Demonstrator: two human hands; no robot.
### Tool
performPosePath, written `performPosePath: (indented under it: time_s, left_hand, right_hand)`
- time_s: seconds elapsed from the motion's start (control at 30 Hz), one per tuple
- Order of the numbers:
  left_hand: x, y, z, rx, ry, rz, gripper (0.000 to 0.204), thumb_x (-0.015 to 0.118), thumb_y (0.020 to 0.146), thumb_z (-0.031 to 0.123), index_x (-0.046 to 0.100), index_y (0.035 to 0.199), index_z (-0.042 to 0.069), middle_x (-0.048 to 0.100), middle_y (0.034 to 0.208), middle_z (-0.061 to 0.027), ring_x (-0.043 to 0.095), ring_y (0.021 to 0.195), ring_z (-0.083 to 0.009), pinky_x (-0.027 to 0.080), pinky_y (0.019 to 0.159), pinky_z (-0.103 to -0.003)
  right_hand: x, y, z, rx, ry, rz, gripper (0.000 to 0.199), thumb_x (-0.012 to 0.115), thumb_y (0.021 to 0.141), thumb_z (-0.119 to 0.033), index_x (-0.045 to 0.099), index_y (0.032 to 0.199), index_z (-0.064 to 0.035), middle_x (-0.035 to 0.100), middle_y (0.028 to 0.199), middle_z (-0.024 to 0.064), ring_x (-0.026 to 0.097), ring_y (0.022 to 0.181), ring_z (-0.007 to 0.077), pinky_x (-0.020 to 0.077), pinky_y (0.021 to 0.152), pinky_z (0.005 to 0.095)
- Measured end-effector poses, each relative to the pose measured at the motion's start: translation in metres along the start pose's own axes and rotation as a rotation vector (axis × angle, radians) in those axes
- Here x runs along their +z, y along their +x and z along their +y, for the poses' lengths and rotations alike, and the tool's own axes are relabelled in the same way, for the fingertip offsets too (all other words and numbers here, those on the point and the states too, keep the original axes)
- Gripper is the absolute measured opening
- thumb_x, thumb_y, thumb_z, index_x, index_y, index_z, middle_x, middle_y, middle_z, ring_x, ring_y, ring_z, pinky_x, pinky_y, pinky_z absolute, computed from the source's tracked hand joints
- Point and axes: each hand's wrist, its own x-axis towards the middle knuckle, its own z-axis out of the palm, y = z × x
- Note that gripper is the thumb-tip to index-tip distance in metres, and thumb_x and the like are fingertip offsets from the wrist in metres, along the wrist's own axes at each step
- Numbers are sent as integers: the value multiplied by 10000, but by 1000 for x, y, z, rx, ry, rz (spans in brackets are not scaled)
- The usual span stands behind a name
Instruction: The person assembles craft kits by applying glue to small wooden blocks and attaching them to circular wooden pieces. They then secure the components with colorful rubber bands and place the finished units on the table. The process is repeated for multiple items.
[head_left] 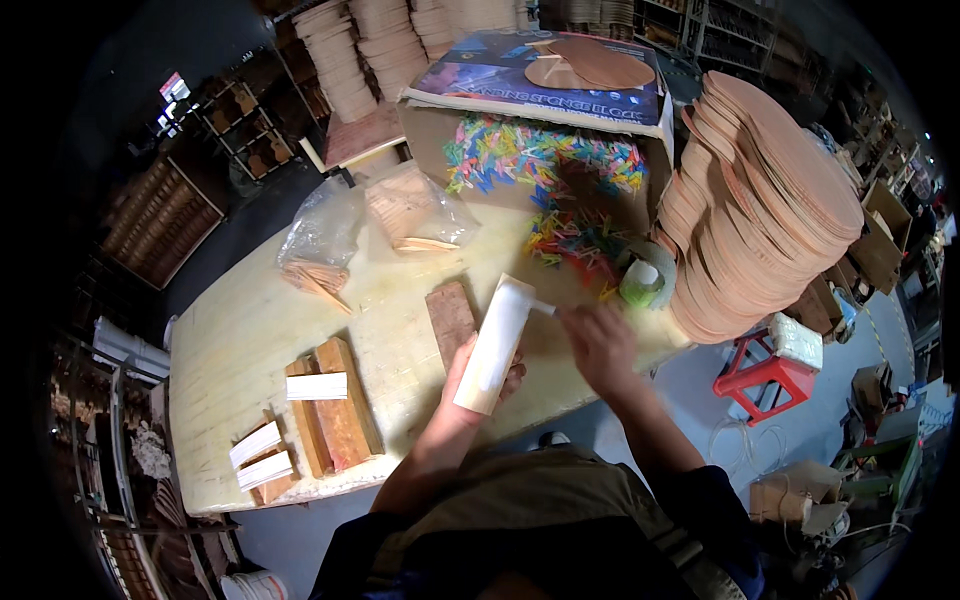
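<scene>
My left hand (514, 378) is wrapped round the lower part of a long pale wooden block (491, 352), tilted above the table. Its upper face is mostly coated white, with bare wood at both ends. Slightly blurred, my right hand (598, 340) is closed on a slim pale tool (543, 308), whose tip meets the block's upper right edge; its exact kind is unclear. A brown wooden block (451, 318) lies on the table just left of the held one. Beyond my right hand stands a round green-and-white container (641, 284).
At left, white strips (317, 387) rest across wooden blocks (349, 405). Plastic bags of wood pieces (408, 205) lie farther back. An open cardboard box (425, 135) spills small coloured plastic clips (580, 240). Tall stacks of curved wooden plates (750, 220) stand right, near a red stool (765, 375).
</scene>
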Motion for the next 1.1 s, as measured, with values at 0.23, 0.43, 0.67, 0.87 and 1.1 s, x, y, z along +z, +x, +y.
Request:
performPosePath:
  time_s: [0.23,0.43,0.67,0.87,1.1]
  left_hand:
    - [-1,-12,8,-30,-5,24,515,527,831,425,548,1022,-53,524,765,-86,443,634,-159,354,477,-242]
    - [4,-16,17,32,-15,4,516,541,825,431,553,1008,-52,539,783,-95,443,597,-151,339,451,-236]
    - [3,-22,11,41,74,24,508,542,830,415,557,1015,-58,558,812,-97,435,563,-135,327,425,-235]
    - [-8,-15,22,-51,56,-121,508,529,845,410,563,1019,-66,555,824,-119,438,588,-150,351,440,-214]
    - [15,-12,21,71,-64,125,372,493,865,282,593,999,-50,582,808,-124,476,597,-185,371,459,-247]
  right_hand:
    - [15,-4,-1,314,354,-94,184,695,749,-20,685,930,-51,618,800,87,586,668,203,466,561,287]
    - [-1,2,-3,275,455,-202,156,677,776,-14,677,931,-36,640,817,100,628,699,194,487,589,292]
    - [4,2,12,359,337,-74,183,682,775,-8,673,957,-29,642,821,83,623,710,184,489,605,286]
    - [9,-6,1,411,458,-145,154,682,773,-8,673,926,-26,640,817,115,642,703,215,505,591,302]
    - [-13,-5,-20,323,586,-361,185,667,780,12,667,963,-16,624,778,90,620,709,187,491,639,286]
